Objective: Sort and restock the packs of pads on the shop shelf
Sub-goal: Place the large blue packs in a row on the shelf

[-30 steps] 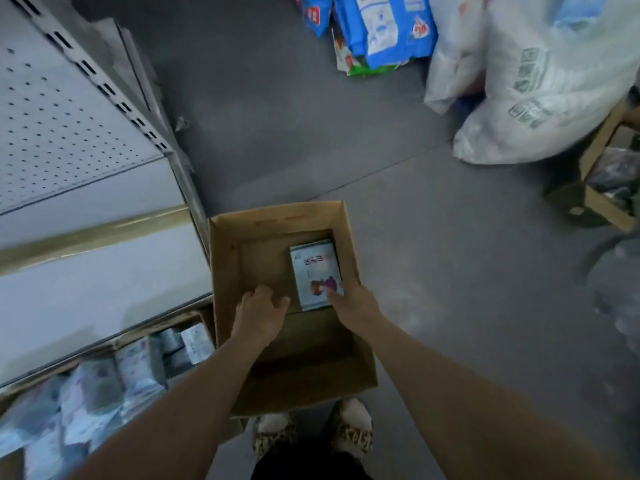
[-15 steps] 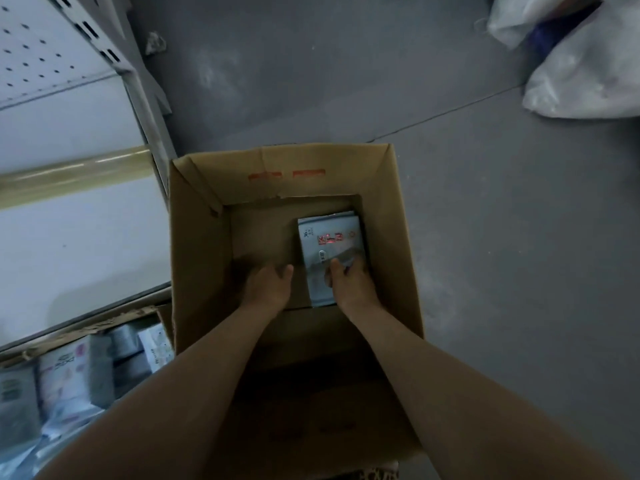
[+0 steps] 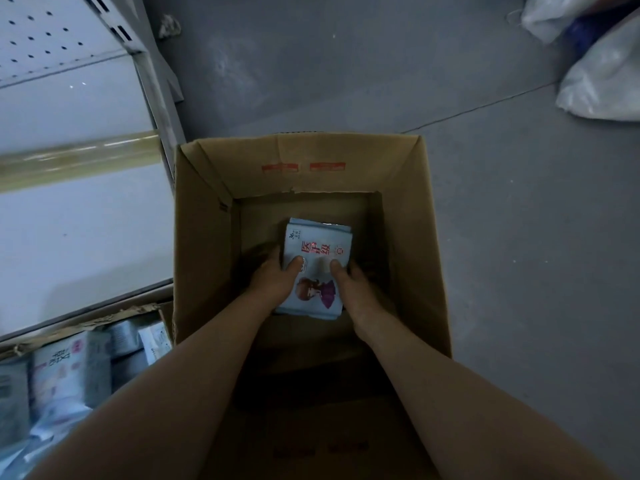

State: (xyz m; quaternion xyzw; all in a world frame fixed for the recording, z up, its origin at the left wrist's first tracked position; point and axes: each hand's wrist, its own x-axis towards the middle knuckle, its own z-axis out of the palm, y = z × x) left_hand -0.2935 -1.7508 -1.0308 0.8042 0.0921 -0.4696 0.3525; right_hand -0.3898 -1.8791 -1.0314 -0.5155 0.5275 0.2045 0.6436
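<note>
Deep in the cardboard box [image 3: 304, 161], a pack of pads [image 3: 317, 268] is gripped between the left hand [image 3: 273, 280] and right hand [image 3: 349, 284].

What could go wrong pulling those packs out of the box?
1. The stack of packs looks like several loose ones, gripped only from the sides by the left hand and right hand, thumbs on top; lower packs could slide out on the lift.
2. The cardboard box has tall walls, so the stack may catch on a wall or flap coming up.
</note>
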